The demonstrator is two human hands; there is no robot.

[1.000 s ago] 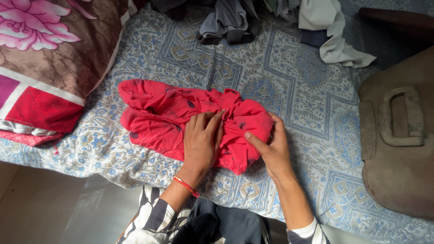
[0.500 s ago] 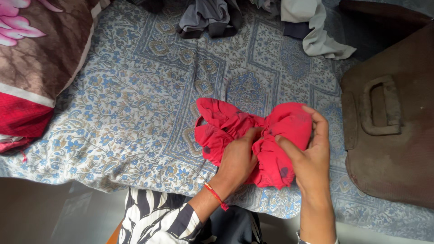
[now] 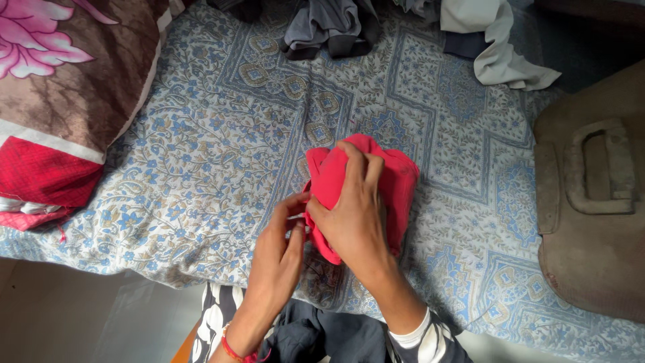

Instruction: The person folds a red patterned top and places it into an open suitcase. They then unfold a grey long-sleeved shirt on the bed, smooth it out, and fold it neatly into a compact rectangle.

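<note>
A red cloth lies bunched into a compact bundle on the blue patterned bedsheet, near the bed's front edge. My right hand lies over the bundle, fingers curled around its top, gripping it. My left hand is at the bundle's lower left edge, fingertips pinching the red fabric there. Much of the cloth is hidden under my right hand. A red thread band is on my left wrist.
A floral brown and pink pillow sits at the left. Grey and white clothes lie heaped at the back. A brown suitcase with a handle rests on the right of the bed.
The cloth went from a long spread shape to a small tight bundle. My right hand moved from its right side to on top; my left hand shifted to the lower left edge.
</note>
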